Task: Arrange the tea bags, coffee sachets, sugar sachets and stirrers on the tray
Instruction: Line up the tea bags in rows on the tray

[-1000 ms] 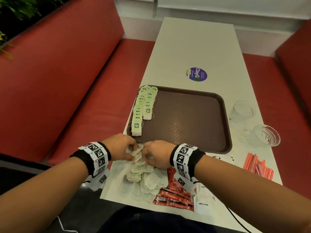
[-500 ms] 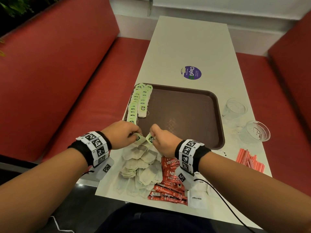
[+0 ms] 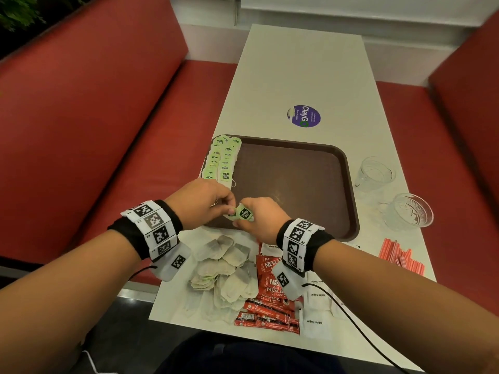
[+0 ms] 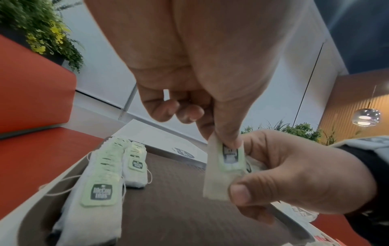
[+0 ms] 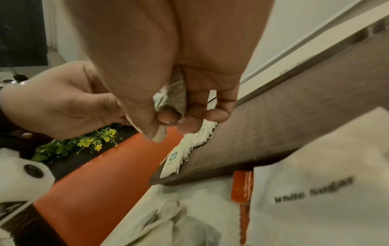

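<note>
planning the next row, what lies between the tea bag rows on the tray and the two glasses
Only bare brown tray floor, then a strip of white table, in the head view.

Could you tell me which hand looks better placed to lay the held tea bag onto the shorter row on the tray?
Probably the left hand: it pinches the tea bag by its tag and sits nearest the shorter row at the tray's left side. The right hand only steadies the bag from farther away.

Both hands meet over the tray's near edge

Left hand (image 3: 199, 205) and right hand (image 3: 259, 220) pinch a tea bag (image 3: 244, 213) above the brown tray (image 3: 348, 184).
</note>
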A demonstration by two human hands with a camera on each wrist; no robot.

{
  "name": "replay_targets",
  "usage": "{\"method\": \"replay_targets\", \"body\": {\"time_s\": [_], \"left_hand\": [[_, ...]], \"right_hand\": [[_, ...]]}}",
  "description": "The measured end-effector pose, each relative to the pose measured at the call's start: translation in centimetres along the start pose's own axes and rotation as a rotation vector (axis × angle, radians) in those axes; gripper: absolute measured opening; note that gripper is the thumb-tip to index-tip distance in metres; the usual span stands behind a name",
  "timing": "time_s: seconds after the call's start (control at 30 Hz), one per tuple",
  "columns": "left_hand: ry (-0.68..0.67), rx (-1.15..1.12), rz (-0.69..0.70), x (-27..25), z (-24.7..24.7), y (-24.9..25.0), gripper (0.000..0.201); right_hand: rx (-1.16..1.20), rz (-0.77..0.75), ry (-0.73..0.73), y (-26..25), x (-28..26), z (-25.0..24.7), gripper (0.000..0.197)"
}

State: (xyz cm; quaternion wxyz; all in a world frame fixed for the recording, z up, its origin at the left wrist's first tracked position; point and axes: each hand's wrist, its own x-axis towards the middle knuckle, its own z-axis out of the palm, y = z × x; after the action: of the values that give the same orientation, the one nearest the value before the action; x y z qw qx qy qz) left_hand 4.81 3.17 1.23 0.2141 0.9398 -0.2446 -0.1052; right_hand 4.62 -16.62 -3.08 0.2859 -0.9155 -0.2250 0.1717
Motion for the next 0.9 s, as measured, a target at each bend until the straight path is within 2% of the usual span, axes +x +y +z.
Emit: {"method": "replay_targets", "body": {"time_s": [0.13,0.23,0.33,0.4,0.53,0.63,0.77,0.9], "left_hand": [[0.012,0.003,-0.076,1.2,-0.3,-0.7,0.005],[0.031,-0.006,-0.165,2.6,-0.2,-2.2,0.005],[-0.100,0.058,-0.271,4.6,0.1,-4.1,0.006],[-0.149,0.085,-0.309,6.1,0.5,-5.1,0.007],[-0.073,0.071,-0.375,8.7,0.8,-6.5,0.008],[-0.085,0.121,-0.391,10.0,0.9,-7.0,0.010],[-0.103,0.178,-0.402,11.1,1.2,-7.1,0.014],[-0.048,0.251,-0.439,11.1,1.5,-6.9,0.023]], "right_hand": [[0.062,0.050,0.034,0.8,0.5,-0.5,0.016],[0.108,0.106,0.077,1.4,0.7,-0.7,0.024],[0.190,0.134,0.090,1.5,0.6,-0.9,0.034],[0.209,0.133,0.078,1.5,0.6,-1.1,0.029],[0.186,0.137,0.032,1.7,1.0,-1.6,0.015],[0.193,0.129,0.000,1.9,1.3,-1.6,0.007],[0.199,0.121,-0.030,2.0,1.7,-1.9,0.004],[0.170,0.106,0.006,2.1,2.0,-1.7,0.002]]}}
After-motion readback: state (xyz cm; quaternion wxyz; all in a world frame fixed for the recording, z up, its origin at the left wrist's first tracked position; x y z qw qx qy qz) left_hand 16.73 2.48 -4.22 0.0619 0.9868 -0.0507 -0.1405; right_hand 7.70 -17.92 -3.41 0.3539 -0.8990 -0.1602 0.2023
